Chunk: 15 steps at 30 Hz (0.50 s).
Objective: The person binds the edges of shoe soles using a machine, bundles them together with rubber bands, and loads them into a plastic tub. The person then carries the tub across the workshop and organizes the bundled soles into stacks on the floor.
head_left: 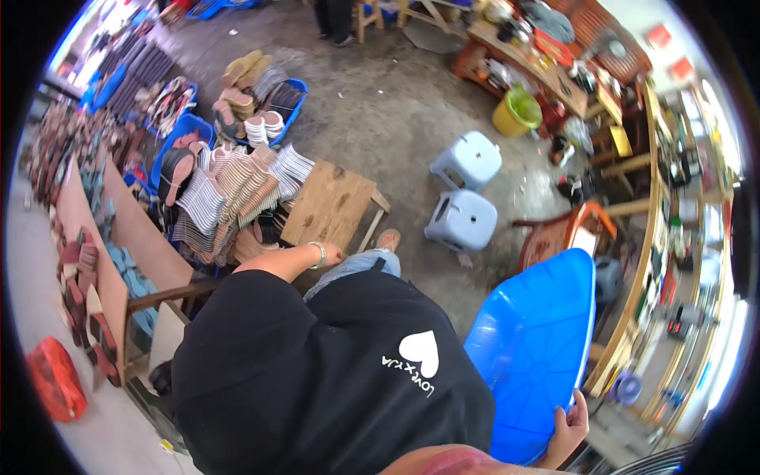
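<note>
My right hand (571, 431) is closed on the rim of a large blue plastic tub (532, 332). The tub is tilted up on its side at my right, its inside facing me. My left hand (331, 254), with a bracelet at the wrist, is low by my knee at the near edge of a wooden stool (332, 204). Its fingers are too small and partly hidden to tell whether they grip that edge. Left of the stool lies a big heap of striped shoe soles (229, 190).
Two light-blue plastic stools (465, 218) stand ahead on the concrete floor. A yellow-green bucket (517, 112) is by a cluttered wooden bench. Blue crates (297, 111) of soles stand at the left. Shelving (633, 309) runs along the right. Another person's legs (335, 20) show far ahead.
</note>
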Motion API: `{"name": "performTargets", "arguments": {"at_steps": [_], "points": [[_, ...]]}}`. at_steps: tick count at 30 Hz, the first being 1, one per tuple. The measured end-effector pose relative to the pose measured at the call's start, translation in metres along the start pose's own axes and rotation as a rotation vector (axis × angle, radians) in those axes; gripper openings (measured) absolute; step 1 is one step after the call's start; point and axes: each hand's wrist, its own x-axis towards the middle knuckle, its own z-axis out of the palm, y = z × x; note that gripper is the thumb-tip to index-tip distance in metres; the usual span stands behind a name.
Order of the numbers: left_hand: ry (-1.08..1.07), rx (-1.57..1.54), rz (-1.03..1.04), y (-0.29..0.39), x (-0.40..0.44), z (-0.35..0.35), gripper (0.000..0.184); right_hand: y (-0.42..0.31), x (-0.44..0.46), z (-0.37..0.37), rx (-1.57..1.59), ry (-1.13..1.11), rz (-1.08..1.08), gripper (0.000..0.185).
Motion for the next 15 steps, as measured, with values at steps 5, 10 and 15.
{"name": "performTargets", "arguments": {"at_steps": [5,10,15], "points": [[0.124,-0.21,-0.026,-0.025,0.047,-0.071,0.032,-0.086,0.119,0.071,0.016,-0.085,-0.205,0.056],[0.378,-0.333,-0.037,-0.046,0.061,-0.155,0.03,-0.166,0.218,0.141,0.076,-0.193,-0.383,0.06],[0.633,-0.634,-0.125,-0.062,0.063,-0.162,0.033,-0.261,0.297,0.209,-0.102,-0.424,-0.64,0.056]]}}
